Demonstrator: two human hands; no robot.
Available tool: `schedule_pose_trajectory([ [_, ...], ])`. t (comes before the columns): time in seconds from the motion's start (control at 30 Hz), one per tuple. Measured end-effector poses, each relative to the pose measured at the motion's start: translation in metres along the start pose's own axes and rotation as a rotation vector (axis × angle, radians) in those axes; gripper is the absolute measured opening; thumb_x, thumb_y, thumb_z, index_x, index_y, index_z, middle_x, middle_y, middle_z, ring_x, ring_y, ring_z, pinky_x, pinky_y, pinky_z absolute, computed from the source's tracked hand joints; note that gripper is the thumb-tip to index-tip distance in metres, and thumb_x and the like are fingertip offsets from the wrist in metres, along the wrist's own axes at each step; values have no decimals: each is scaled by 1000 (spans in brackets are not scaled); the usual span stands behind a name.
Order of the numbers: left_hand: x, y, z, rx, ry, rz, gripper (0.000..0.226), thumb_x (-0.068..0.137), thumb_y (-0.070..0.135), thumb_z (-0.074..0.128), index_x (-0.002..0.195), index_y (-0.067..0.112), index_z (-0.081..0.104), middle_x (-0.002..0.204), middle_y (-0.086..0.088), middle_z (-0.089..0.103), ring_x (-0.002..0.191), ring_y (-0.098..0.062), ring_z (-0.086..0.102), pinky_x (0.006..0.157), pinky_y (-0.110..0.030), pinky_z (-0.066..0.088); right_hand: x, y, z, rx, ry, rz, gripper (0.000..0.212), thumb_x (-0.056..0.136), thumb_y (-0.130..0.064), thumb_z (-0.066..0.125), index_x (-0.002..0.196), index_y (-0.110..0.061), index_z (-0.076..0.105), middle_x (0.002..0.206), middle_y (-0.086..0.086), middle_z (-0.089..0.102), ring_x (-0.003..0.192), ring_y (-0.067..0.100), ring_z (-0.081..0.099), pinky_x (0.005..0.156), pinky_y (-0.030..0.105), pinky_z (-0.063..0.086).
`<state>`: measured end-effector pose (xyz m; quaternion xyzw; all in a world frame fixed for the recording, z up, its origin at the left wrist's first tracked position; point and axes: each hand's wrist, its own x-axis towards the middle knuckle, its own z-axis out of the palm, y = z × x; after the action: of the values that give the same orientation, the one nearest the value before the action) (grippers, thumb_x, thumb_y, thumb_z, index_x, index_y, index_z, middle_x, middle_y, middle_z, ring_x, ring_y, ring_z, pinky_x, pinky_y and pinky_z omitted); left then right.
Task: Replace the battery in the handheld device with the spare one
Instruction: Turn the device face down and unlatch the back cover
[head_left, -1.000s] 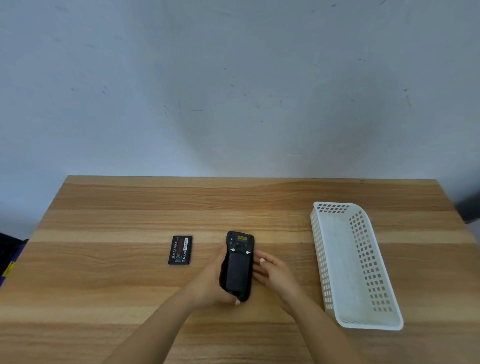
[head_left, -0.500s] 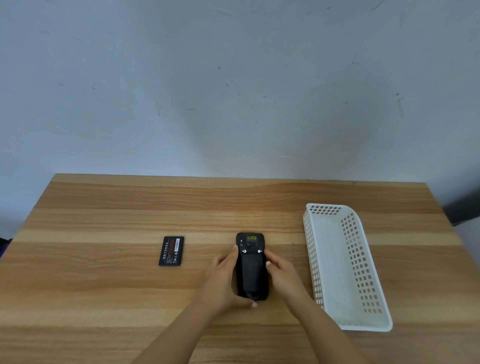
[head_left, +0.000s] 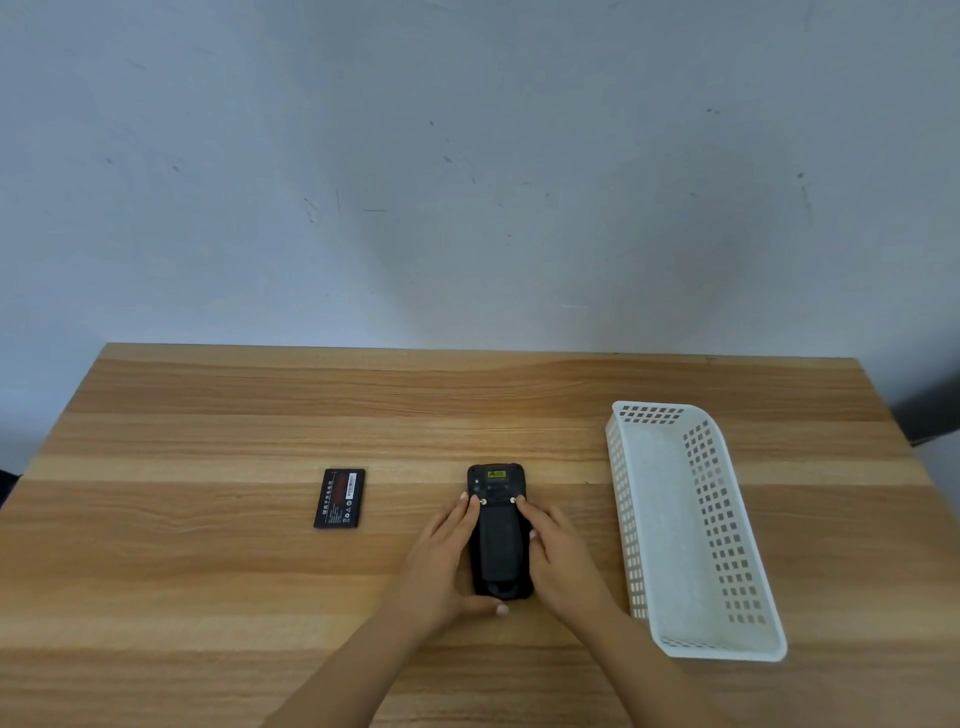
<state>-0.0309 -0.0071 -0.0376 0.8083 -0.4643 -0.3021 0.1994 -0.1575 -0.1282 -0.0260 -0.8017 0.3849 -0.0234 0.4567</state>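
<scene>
Both hands have shifted since the earlier frame: fingertips now sit at the two silver screws on the device (head_left: 500, 530), which lies back-up and squared on the table (head_left: 208, 571). Left hand (head_left: 441, 564) cups the device's left edge, thumb curled under its near end. Right hand (head_left: 558, 553) presses flat along the device's right edge. Spare battery (head_left: 340, 498) lies flat, well left of the device, untouched. White basket (head_left: 748, 519) stands right of the device.

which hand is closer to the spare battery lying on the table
Left. The left hand rests on the device's left side, the side facing the battery. The right hand is on its far side, toward the basket.
</scene>
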Motion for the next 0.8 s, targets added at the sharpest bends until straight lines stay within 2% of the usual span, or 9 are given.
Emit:
schedule_pose_trajectory([
  [0.07,2,-1,-1,14,-12,-13,126,56,64,76,149,31,-4,158,15,-1,144,-8,-2,118,-33,9,1,2,0,-1,0,-7,47,99,-10,35,144,-22,39,133,-9,43,110,0,46,75,3,40],
  [0.17,6,-2,-2,33,-28,-17,126,55,62,78,148,35,-2,159,9,5,145,-15,6,120,-35,14,0,4,0,11,-24,-13,48,100,-12,34,145,-26,35,129,-13,39,108,-2,45,74,-2,39],
  [0.3,11,0,-6,44,-63,-9,125,56,58,80,148,37,-2,157,4,7,143,-16,7,120,-35,17,5,5,2,45,-53,2,49,100,-14,34,147,-30,31,128,-8,39,108,2,47,73,1,43],
  [0.47,5,-1,-1,-19,-18,-32,128,53,60,81,149,32,1,159,9,8,145,-14,10,120,-35,17,4,11,-4,96,-74,-25,49,100,-12,36,144,-33,35,126,-9,42,115,2,45,98,19,43],
  [0.5,3,-1,1,-47,-2,-38,128,52,60,81,148,31,3,159,9,10,145,-12,12,119,-34,17,3,12,-4,109,-65,-20,49,99,-11,36,143,-32,37,125,-10,43,115,1,45,98,20,42],
  [0.63,0,-2,2,-21,-3,-9,124,56,63,77,149,31,2,160,10,4,146,-10,7,120,-32,14,2,13,-1,131,-48,-12,49,99,-7,36,142,-30,40,123,-10,45,112,-2,47,86,9,41],
  [0.8,3,-1,-4,152,-12,2,120,60,68,71,149,30,-1,158,9,5,144,-13,9,117,-32,14,6,13,-2,105,-65,-11,50,98,-8,36,143,-30,39,123,-9,43,109,3,49,83,11,45],
])
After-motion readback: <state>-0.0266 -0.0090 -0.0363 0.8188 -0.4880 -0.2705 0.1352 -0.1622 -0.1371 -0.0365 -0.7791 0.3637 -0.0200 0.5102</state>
